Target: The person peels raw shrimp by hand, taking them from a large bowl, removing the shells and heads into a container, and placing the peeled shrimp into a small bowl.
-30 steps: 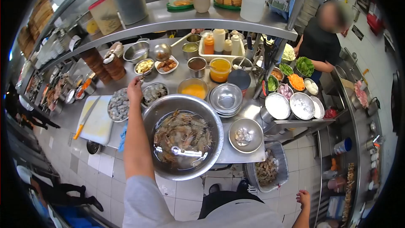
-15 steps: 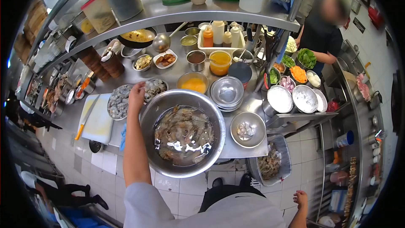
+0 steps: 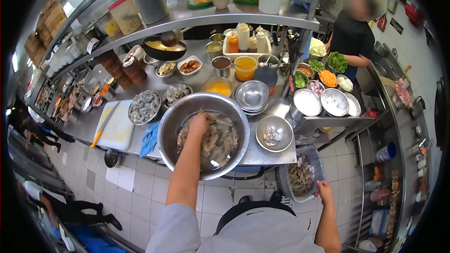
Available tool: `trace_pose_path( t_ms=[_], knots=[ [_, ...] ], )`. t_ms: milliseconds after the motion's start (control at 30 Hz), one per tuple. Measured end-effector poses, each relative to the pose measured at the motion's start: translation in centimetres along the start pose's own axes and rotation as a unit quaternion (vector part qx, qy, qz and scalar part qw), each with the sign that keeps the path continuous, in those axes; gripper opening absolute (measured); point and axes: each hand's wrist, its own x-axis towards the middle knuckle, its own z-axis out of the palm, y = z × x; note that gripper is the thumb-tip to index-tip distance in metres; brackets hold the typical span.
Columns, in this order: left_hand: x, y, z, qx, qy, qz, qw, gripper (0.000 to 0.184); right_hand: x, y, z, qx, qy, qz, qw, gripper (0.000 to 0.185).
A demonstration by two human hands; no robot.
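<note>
My left hand (image 3: 198,124) is down in a large steel bowl (image 3: 244,146) of raw shrimp (image 3: 219,141) in water. Its fingers are closed among the shrimp, partly hidden, and appear to grip one. To the right and lower, my right hand (image 3: 323,190) is curled closed beside the rim of a grey bin (image 3: 282,180) holding shrimp shells and heads (image 3: 301,178); nothing shows in it. Beyond the large bowl are a bowl of peeled grey shrimp (image 3: 144,107) and a smaller bowl of shrimp (image 3: 176,94). A steel bowl with pale pieces (image 3: 273,136) sits at the right.
On the left lie a white cutting board (image 3: 115,129) with a yellow-handled knife (image 3: 105,124) and a blue cloth (image 3: 150,139). Behind are stacked steel bowls (image 3: 251,96), yellow liquid (image 3: 219,89) and squeeze bottles (image 3: 243,37). A steel shelf (image 3: 206,16) crosses above. A co-worker (image 3: 352,37) stands at right.
My left hand has moved from the smaller shrimp bowls at the back down into the large bowl. My right hand has risen towards the bin and its fingers have closed. The view has shifted slightly.
</note>
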Motion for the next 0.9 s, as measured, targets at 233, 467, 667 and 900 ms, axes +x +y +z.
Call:
trace_pose_path(
  t_ms=[233, 467, 667, 900],
  knots=[
    [0.1, 0.9, 1.5, 0.106, -0.104, -0.107, 0.983, 0.035, -3.4, -1.1, 1.1, 0.023, -0.040, -0.039, 0.998, 0.020],
    [-0.5, -2.0, -0.7, -0.237, 0.056, -0.158, 0.957, 0.034, -5.7, -0.8, -0.5, 0.103, 0.003, -0.021, 0.994, 0.011],
    [-3.2, 8.3, -7.6, -0.478, 0.035, -0.150, 0.865, 0.046, -4.6, -9.2, 4.9, 0.027, -0.005, -0.253, 0.967, 0.031],
    [-5.4, 23.2, -2.6, -0.621, -0.164, -0.058, 0.765, 0.057, -10.5, -26.8, 9.0, -0.174, -0.010, -0.561, 0.809, 0.053]
  ],
)
